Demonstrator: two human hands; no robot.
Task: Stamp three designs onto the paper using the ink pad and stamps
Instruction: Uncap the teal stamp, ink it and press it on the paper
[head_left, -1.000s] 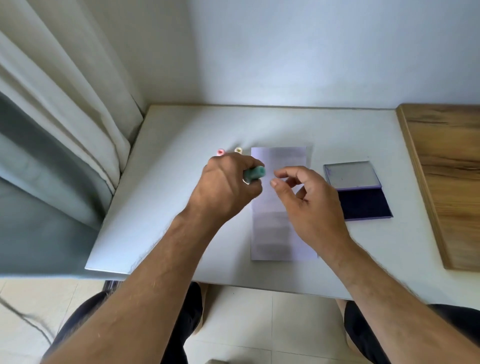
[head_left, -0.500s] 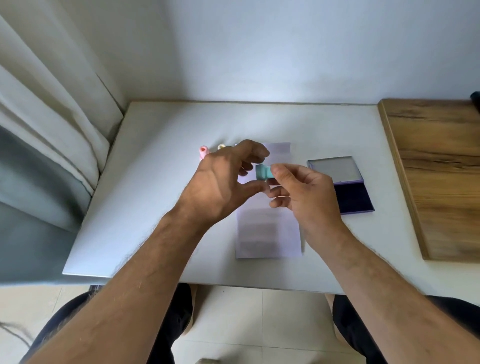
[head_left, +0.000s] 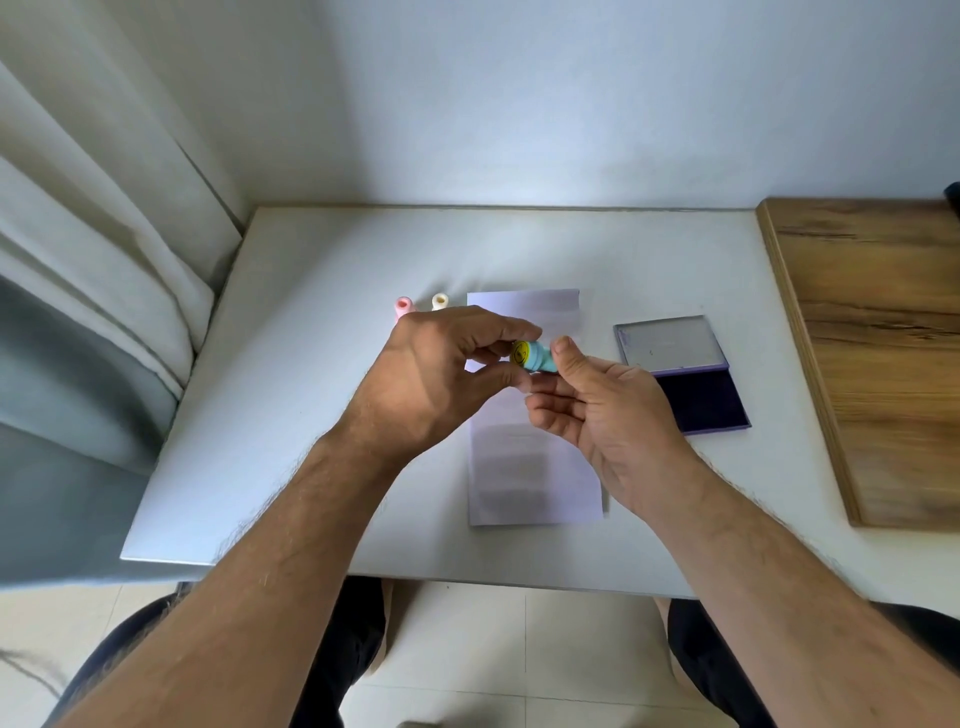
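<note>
We are holding a small teal stamp (head_left: 537, 358) in both hands above the paper (head_left: 524, 467).

Our left hand (head_left: 441, 379) is pinching its yellow end, while our right hand (head_left: 602, 415) is gripping the teal body. The ink pad (head_left: 696, 400) is lying open toward the table's (head_left: 322, 291) right edge; a pink stamp (head_left: 402, 305) and a cream stamp (head_left: 439, 301) are standing beside the paper's far left corner.
</note>
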